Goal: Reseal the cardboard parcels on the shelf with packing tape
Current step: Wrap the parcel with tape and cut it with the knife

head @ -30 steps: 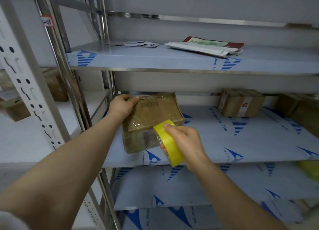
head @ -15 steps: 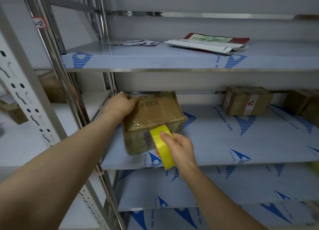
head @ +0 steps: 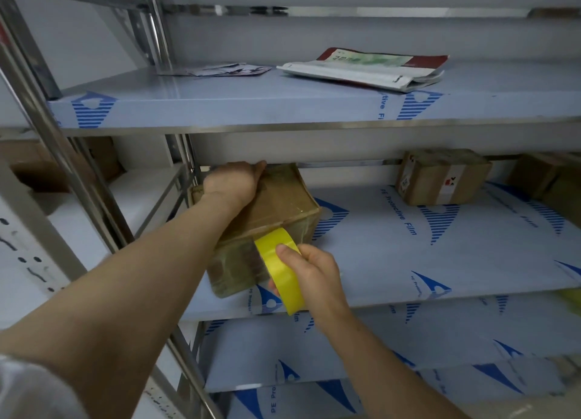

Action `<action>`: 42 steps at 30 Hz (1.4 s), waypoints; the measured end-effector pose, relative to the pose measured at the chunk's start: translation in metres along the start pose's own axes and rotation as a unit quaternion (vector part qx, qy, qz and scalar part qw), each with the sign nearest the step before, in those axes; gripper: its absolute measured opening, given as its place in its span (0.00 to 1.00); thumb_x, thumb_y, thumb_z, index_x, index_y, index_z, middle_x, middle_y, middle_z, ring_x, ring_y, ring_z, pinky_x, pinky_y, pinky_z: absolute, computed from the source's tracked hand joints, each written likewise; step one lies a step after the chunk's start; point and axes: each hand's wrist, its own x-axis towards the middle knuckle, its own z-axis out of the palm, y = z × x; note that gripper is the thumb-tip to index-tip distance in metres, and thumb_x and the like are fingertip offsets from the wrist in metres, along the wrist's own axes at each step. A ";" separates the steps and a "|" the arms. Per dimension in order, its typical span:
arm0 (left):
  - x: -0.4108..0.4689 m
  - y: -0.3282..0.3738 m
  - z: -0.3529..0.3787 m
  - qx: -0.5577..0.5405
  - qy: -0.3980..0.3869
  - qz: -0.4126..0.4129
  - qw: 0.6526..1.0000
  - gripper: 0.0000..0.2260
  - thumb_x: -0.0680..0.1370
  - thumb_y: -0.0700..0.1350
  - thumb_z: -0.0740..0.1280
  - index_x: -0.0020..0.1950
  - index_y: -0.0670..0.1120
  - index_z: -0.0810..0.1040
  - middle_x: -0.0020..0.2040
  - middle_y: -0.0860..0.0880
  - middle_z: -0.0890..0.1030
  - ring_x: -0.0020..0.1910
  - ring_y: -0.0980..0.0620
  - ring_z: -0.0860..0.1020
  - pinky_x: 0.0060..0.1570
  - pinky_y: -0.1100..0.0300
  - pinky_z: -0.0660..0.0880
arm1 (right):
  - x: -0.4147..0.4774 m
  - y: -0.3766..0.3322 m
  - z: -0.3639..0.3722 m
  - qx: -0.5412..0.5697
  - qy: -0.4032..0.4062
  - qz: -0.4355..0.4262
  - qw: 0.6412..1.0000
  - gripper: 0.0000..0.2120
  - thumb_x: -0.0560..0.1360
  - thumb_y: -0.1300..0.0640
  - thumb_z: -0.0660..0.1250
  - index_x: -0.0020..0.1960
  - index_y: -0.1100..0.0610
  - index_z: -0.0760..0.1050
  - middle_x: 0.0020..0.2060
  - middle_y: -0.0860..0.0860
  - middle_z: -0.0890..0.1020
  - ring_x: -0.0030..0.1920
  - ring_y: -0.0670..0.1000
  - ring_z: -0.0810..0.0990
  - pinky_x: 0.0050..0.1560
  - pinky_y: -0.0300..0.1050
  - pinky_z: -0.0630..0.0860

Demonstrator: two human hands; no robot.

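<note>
A brown cardboard parcel (head: 279,208), wrapped in shiny clear tape, sits at the left front of the middle shelf (head: 408,261). My left hand (head: 234,181) lies on the parcel's top far edge, fingers curled over it, holding it down. My right hand (head: 309,274) grips a yellow roll of packing tape (head: 281,272) against the parcel's front face. A stretch of tape runs from the roll across that front face.
Two more cardboard parcels (head: 440,179) (head: 547,179) stand at the back right of the same shelf. The upper shelf carries a flat white and red bag (head: 371,69) and some papers (head: 220,70). Steel uprights (head: 94,205) stand to the left. Lower shelves sit below.
The view has moved closer. My left hand slid further over the parcel's top back edge. My right hand carried the yellow roll down along the front face, with tape stretching behind it.
</note>
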 end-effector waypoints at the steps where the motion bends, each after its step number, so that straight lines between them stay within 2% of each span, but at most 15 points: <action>1: -0.002 0.002 0.001 0.031 0.031 0.010 0.999 0.25 0.83 0.56 0.50 0.49 0.40 0.80 0.47 0.39 0.81 0.48 0.40 0.79 0.48 0.55 0.72 | 0.001 -0.001 0.001 0.006 -0.004 0.003 1.000 0.11 0.76 0.56 0.68 0.36 0.58 0.78 0.30 0.56 0.81 0.28 0.50 0.81 0.30 0.41 0.77; 3: -0.013 0.009 -0.005 0.093 0.095 0.036 0.990 0.21 0.80 0.51 0.56 0.44 0.41 0.84 0.41 0.41 0.82 0.44 0.41 0.79 0.45 0.55 0.74 | 0.003 -0.002 0.001 0.017 -0.003 0.009 1.000 0.11 0.75 0.57 0.69 0.35 0.58 0.77 0.30 0.56 0.80 0.27 0.51 0.81 0.33 0.45 0.79; 5: -0.019 0.014 -0.007 0.112 0.101 0.068 0.986 0.20 0.81 0.51 0.56 0.52 0.41 0.83 0.49 0.40 0.81 0.54 0.40 0.76 0.52 0.52 0.71 | 0.002 -0.003 0.001 0.021 -0.008 0.011 1.000 0.11 0.75 0.58 0.69 0.35 0.60 0.77 0.31 0.59 0.80 0.28 0.52 0.81 0.36 0.49 0.79; 8: -0.031 0.018 -0.006 0.071 -0.027 0.020 0.997 0.39 0.76 0.70 0.47 0.74 0.41 0.62 0.71 0.39 0.67 0.72 0.41 0.60 0.70 0.46 0.55 | 0.003 -0.003 0.000 0.032 -0.008 0.010 0.999 0.12 0.75 0.59 0.69 0.33 0.58 0.78 0.30 0.59 0.80 0.27 0.53 0.80 0.35 0.48 0.78; 10: -0.040 0.019 -0.002 0.073 -0.063 0.017 0.995 0.49 0.70 0.76 0.44 0.78 0.41 0.46 0.78 0.42 0.53 0.77 0.43 0.48 0.72 0.43 0.40 | 0.004 -0.003 0.002 0.048 -0.006 0.010 0.999 0.12 0.75 0.60 0.69 0.32 0.57 0.78 0.29 0.58 0.80 0.27 0.54 0.79 0.34 0.47 0.78; 11: -0.041 0.021 -0.003 0.064 -0.067 0.021 0.995 0.51 0.69 0.77 0.45 0.78 0.42 0.44 0.78 0.41 0.52 0.77 0.42 0.48 0.72 0.43 0.41 | 0.003 -0.003 0.003 0.052 -0.002 0.008 0.999 0.12 0.75 0.60 0.69 0.33 0.57 0.78 0.30 0.58 0.80 0.27 0.55 0.79 0.33 0.46 0.78; 17: -0.041 0.025 -0.016 0.071 0.014 0.031 0.997 0.38 0.75 0.71 0.48 0.66 0.40 0.70 0.63 0.37 0.73 0.62 0.39 0.72 0.59 0.50 0.68 | -0.005 0.004 -0.002 0.029 -0.010 0.002 1.000 0.10 0.72 0.56 0.71 0.35 0.60 0.77 0.30 0.59 0.79 0.26 0.54 0.79 0.29 0.42 0.75; 20: -0.020 0.025 -0.021 -0.021 -0.015 -0.049 0.998 0.25 0.82 0.59 0.48 0.55 0.41 0.76 0.51 0.39 0.78 0.50 0.41 0.77 0.48 0.52 0.71 | -0.010 0.008 -0.007 0.020 -0.022 0.001 1.000 0.11 0.66 0.50 0.69 0.36 0.59 0.77 0.30 0.59 0.79 0.28 0.54 0.79 0.32 0.47 0.76; 23: -0.001 0.023 -0.021 -0.071 -0.043 -0.077 0.994 0.13 0.82 0.50 0.54 0.45 0.44 0.72 0.42 0.44 0.73 0.43 0.45 0.74 0.44 0.56 0.70 | -0.011 0.009 -0.012 0.010 -0.026 0.003 1.000 0.09 0.70 0.52 0.70 0.37 0.57 0.78 0.31 0.59 0.80 0.29 0.55 0.80 0.35 0.49 0.77; 28: -0.010 0.024 -0.008 0.020 0.086 -0.003 0.996 0.25 0.83 0.55 0.49 0.45 0.41 0.79 0.38 0.43 0.77 0.41 0.43 0.77 0.43 0.56 0.69 | -0.004 0.003 -0.011 -0.003 -0.028 0.008 1.000 0.09 0.77 0.57 0.66 0.38 0.59 0.77 0.30 0.58 0.79 0.26 0.52 0.79 0.31 0.43 0.75; 30: -0.018 0.030 -0.013 0.072 0.098 0.033 0.992 0.29 0.82 0.59 0.49 0.46 0.41 0.81 0.41 0.41 0.81 0.43 0.42 0.79 0.53 0.52 0.68 | -0.004 0.002 -0.010 0.002 -0.024 0.009 1.000 0.10 0.76 0.58 0.67 0.37 0.58 0.77 0.28 0.56 0.79 0.26 0.52 0.79 0.31 0.43 0.75; 32: -0.027 0.032 -0.019 0.066 0.034 0.028 0.997 0.37 0.77 0.68 0.46 0.57 0.39 0.79 0.53 0.37 0.81 0.55 0.42 0.78 0.65 0.48 0.61 | -0.003 0.001 -0.009 0.004 -0.019 0.011 1.000 0.11 0.76 0.58 0.67 0.36 0.57 0.77 0.27 0.55 0.79 0.25 0.52 0.79 0.31 0.43 0.75; 35: -0.044 0.029 -0.013 0.067 -0.065 0.034 0.995 0.52 0.68 0.78 0.44 0.78 0.40 0.49 0.75 0.39 0.60 0.75 0.41 0.58 0.72 0.42 0.44 | -0.001 0.000 -0.006 0.013 -0.010 0.018 1.000 0.12 0.76 0.59 0.67 0.34 0.57 0.77 0.25 0.56 0.79 0.24 0.53 0.77 0.31 0.43 0.74; 39: -0.045 0.024 -0.019 0.037 -0.099 0.115 0.988 0.43 0.73 0.72 0.51 0.79 0.47 0.44 0.78 0.41 0.45 0.77 0.44 0.44 0.74 0.46 0.36 | -0.003 0.000 -0.002 0.017 -0.002 0.029 0.999 0.15 0.76 0.58 0.67 0.30 0.56 0.78 0.26 0.58 0.79 0.27 0.57 0.77 0.35 0.48 0.75; 42: -0.041 -0.001 -0.050 -0.004 -0.257 0.088 0.962 0.49 0.66 0.71 0.65 0.78 0.57 0.42 0.78 0.43 0.36 0.75 0.42 0.34 0.70 0.41 0.33 | -0.001 -0.004 -0.006 0.029 0.010 0.050 0.998 0.14 0.76 0.59 0.68 0.31 0.57 0.79 0.28 0.59 0.80 0.28 0.57 0.78 0.37 0.50 0.75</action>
